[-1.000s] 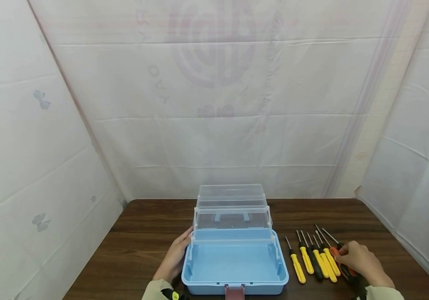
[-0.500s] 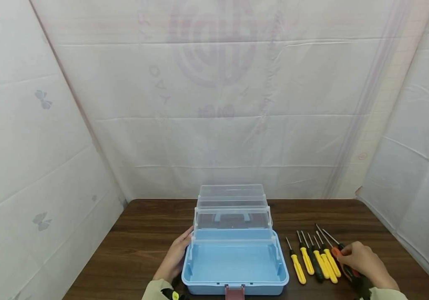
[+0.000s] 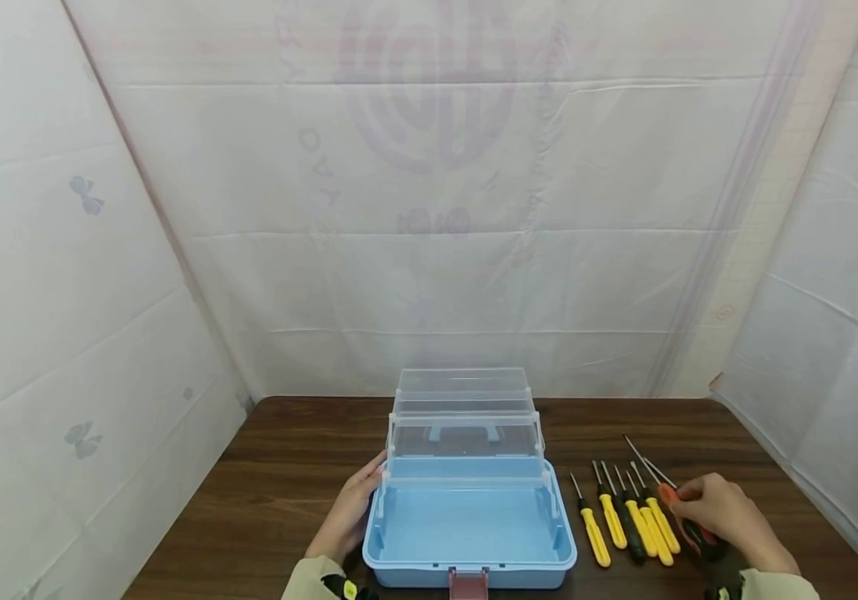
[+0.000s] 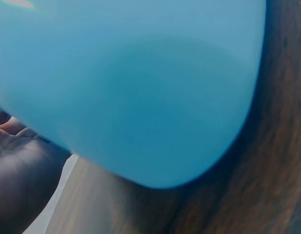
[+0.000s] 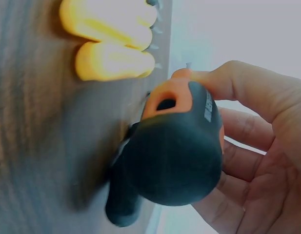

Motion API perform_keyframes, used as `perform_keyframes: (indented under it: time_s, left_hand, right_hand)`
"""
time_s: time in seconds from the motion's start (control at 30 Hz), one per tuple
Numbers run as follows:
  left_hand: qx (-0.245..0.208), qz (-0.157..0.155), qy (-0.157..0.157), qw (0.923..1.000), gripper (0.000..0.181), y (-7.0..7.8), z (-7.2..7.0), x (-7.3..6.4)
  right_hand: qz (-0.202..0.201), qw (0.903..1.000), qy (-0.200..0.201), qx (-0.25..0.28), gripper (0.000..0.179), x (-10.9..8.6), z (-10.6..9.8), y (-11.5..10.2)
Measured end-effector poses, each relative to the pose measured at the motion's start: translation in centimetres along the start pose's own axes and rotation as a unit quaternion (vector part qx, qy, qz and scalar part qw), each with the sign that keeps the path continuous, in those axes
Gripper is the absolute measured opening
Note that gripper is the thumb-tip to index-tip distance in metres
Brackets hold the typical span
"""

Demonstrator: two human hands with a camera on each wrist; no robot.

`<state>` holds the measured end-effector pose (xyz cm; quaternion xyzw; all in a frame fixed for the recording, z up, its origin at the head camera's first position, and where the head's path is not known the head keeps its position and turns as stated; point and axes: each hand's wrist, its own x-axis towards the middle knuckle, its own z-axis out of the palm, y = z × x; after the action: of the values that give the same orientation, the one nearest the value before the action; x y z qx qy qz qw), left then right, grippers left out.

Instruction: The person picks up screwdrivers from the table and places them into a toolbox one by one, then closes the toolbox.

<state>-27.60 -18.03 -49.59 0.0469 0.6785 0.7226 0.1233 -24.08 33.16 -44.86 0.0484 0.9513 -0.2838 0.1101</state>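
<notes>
My right hand [image 3: 729, 512] pinches an orange-and-black screwdriver [image 5: 174, 156] between thumb and fingers at the shaft end of its handle, with the thick black butt facing the right wrist camera. Its thin shaft points away toward the back of the table. Just under it lies another screwdriver with a black handle [image 5: 123, 202]. My left hand [image 3: 348, 517] rests against the left side of a light blue toolbox [image 3: 474, 577], fingers stretched along its wall. The toolbox stands with its lid raised and its clear trays [image 3: 466, 433] unfolded above the bare blue bottom.
Left of my right hand, several yellow-handled screwdrivers [image 3: 596, 537] and a black-handled screwdriver [image 3: 631, 533] lie in a row, shafts pointing back. A reddish latch [image 3: 469, 586] hangs at the toolbox's front. White sheeting [image 3: 429, 292] encloses the dark wooden table [image 3: 271, 467].
My right hand has taken the orange-and-black screwdriver and raised it a little; its shaft tip has shifted up and left. The left hand and toolbox stay in place.
</notes>
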Motion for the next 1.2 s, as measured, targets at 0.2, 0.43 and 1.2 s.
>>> perform_keyframes:
  time_s: [0.2,0.43,1.2]
  left_hand:
    - [-0.003,-0.002,0.003,1.0000,0.056,0.1,0.1,-0.1]
    - [-0.005,0.001,-0.002,1.0000,0.055,0.2,0.1,0.0]
    - [-0.013,-0.001,0.000,0.9999,0.058,-0.1,-0.1,0.1]
  right_hand:
    - [-0.021,0.9996,0.018,-0.011,0.041,-0.3,-0.5,-1.3]
    - [-0.034,0.9992,0.018,0.006,0.045,-0.6,-1.1,-2.9]
    - [-0.089,0.9940,0.056,0.030,0.039,-1.0,-0.8,-6.8]
